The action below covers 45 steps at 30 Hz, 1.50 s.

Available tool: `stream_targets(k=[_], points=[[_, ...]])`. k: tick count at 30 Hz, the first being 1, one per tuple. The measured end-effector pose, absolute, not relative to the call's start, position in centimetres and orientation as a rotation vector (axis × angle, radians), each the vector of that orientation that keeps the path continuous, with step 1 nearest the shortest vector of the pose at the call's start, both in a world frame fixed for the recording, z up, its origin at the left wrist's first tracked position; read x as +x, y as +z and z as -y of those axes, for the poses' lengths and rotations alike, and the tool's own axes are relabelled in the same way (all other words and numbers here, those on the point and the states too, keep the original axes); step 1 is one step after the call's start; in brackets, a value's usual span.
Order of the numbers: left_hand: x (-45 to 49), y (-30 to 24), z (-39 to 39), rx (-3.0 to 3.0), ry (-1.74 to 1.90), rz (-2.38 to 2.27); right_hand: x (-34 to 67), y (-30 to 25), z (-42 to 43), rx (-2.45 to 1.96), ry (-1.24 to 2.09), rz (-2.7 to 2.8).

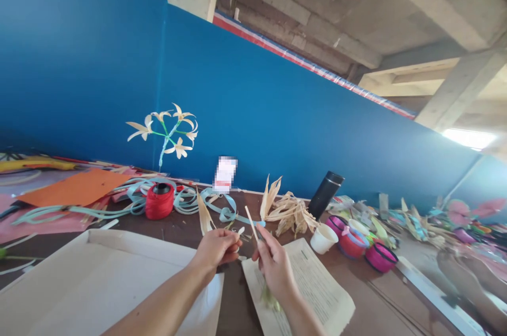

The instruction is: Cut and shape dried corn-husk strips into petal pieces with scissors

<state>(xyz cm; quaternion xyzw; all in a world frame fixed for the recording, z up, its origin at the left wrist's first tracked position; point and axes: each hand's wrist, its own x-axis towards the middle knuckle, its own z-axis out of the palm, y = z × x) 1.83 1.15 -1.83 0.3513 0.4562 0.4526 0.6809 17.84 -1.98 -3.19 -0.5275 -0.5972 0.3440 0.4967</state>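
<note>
My left hand [219, 249] is closed in a pinch, with a small white piece [241, 231] at its fingertips; its exact kind is too small to tell. A pale, pointed corn husk [204, 214] rises just behind that hand, and I cannot tell whether they touch. Facing it, my right hand [275, 262] grips a thin, pale stick [251, 221], which tilts up to the left. Some blurred greenish strands [270, 298] show below the right hand, over a printed sheet [317, 283]. Dried corn husks [291, 209] lie farther back on the brown table.
A large white folder-like sheet [106, 283] covers the left front. Behind it are a red ribbon roll [159, 201], blue ribbon [190, 198] and orange paper [75, 188]. A husk-flower stem [166, 140], a black bottle [325, 194] and a white cup [324, 238] stand toward the back.
</note>
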Motion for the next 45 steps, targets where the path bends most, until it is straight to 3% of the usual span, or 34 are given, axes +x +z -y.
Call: stream_targets(k=[3, 16, 29, 45], points=[[1.7, -1.8, -1.2, 0.768, 1.031, -1.000, 16.8, -3.3, 2.3, -1.192, 1.039, 1.423], [1.9, -1.7, -0.9, 0.925, 1.016, -1.043, 16.2, -3.3, 2.3, -1.216, 1.149, 1.434], [2.1, -2.2, -1.1, 0.927, 0.994, -1.094, 16.1, -3.2, 3.0, -1.274, 0.373, 1.824], [-3.2, -1.9, -4.6, 1.269, 1.141, -1.378, 19.0, -3.0, 1.9, -1.500, 0.295, 1.498]])
